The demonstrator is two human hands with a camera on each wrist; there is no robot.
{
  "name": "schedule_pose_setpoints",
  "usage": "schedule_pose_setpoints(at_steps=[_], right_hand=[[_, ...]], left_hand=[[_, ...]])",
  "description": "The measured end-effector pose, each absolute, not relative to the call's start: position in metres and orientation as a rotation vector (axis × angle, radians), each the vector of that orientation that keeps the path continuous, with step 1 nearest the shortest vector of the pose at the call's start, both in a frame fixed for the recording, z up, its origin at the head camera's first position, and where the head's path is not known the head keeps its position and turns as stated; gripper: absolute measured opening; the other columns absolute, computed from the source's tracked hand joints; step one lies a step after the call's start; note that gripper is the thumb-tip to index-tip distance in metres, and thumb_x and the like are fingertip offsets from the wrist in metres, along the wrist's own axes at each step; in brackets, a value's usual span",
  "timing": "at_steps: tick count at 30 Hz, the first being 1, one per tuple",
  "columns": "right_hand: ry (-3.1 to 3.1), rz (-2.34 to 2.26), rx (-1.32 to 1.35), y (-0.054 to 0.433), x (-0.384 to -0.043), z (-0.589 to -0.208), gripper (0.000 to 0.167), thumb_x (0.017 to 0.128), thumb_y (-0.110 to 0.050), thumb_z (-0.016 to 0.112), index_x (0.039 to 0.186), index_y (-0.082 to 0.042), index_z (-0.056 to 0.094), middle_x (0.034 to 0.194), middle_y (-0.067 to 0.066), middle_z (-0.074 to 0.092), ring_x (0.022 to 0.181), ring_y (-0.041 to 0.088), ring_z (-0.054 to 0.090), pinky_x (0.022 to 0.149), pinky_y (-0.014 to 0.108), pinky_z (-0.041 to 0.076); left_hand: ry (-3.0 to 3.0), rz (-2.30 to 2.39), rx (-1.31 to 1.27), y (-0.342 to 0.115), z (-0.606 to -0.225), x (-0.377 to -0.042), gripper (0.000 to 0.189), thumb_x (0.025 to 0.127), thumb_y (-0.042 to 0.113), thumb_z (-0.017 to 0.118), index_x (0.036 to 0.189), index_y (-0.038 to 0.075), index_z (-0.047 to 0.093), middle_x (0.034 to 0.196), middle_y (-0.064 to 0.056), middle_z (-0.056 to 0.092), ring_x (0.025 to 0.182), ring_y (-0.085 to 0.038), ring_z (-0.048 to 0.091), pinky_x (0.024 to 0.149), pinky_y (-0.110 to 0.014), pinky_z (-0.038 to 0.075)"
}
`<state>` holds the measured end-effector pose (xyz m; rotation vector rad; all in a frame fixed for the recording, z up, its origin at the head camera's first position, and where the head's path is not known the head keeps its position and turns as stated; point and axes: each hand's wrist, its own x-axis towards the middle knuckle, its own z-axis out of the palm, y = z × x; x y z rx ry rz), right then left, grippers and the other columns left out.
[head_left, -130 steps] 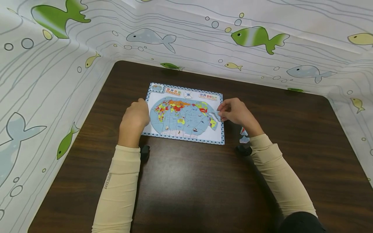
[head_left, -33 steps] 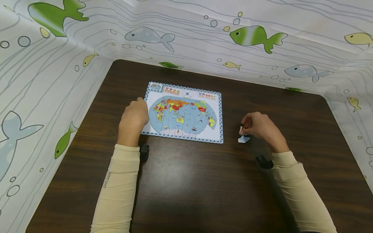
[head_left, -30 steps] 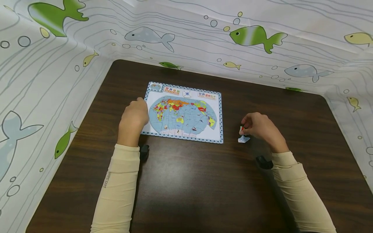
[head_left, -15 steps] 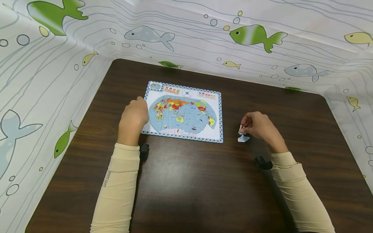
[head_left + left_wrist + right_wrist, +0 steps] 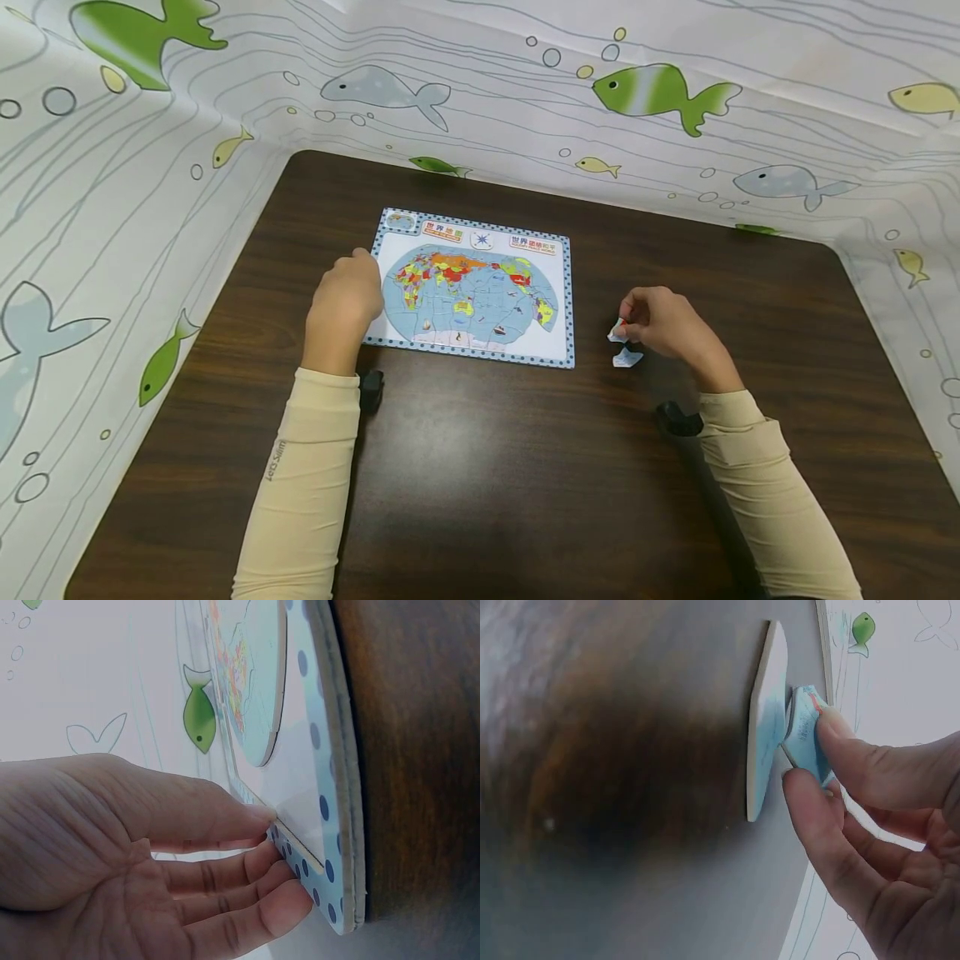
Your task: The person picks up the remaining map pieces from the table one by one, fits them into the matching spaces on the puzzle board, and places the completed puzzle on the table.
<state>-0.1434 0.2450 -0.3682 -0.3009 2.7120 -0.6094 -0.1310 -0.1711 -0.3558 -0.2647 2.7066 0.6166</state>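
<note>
A world map jigsaw puzzle [image 5: 465, 333] lies flat on the table, its white board bordered with blue dots. My left hand [image 5: 347, 292] holds the board's left edge; in the left wrist view the thumb [image 5: 259, 815] rests on the border and the other fingers bear on its outer side. To the right of the board, my right hand [image 5: 663, 321] pinches a small light blue puzzle piece [image 5: 806, 731] with a red mark between thumb and forefinger. A second loose piece [image 5: 627, 358], pale blue, lies on the table just below it.
The dark wooden table [image 5: 480, 467] is enclosed at the back and sides by a white fish-patterned sheet [image 5: 510, 108]. Black wrist devices sit under both wrists, the left one [image 5: 371, 390] near the board's lower left corner.
My right hand has left the board's right side, where its earlier piece now sits in the map, and moved to the loose pieces. The pinched piece has since tilted slightly. My left hand stays put.
</note>
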Motion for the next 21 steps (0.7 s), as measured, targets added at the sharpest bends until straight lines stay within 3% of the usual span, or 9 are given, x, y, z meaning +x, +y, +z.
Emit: schedule_pose_setpoints(at_steps=[7,21], right_hand=[[2.707,-0.743,-0.299,0.239,-0.142,-0.370,0.010,0.099,-0.004,0.075,0.104,0.002,0.068,0.098,0.019,0.075,0.081,0.025,0.078,0.080,0.044,0.066],[2.672,-0.846,-0.288,0.219,-0.145,-0.369,0.010,0.100,-0.002,0.074,0.106,0.003,0.068,0.096,0.019,0.074,0.080,0.026,0.079,0.080,0.043,0.066]], left_hand=[[2.717,0.613,-0.260,-0.170,-0.356,-0.131,0.061,0.102,0.000,0.058,0.154,-0.020,0.032,0.139,-0.044,0.054,0.111,-0.052,0.065,0.092,-0.058,0.061],[2.721,0.621,-0.273,-0.171,-0.355,-0.130,0.061,0.100,0.000,0.061,0.152,-0.020,0.035,0.136,-0.043,0.055,0.110,-0.052,0.064,0.091,-0.058,0.061]])
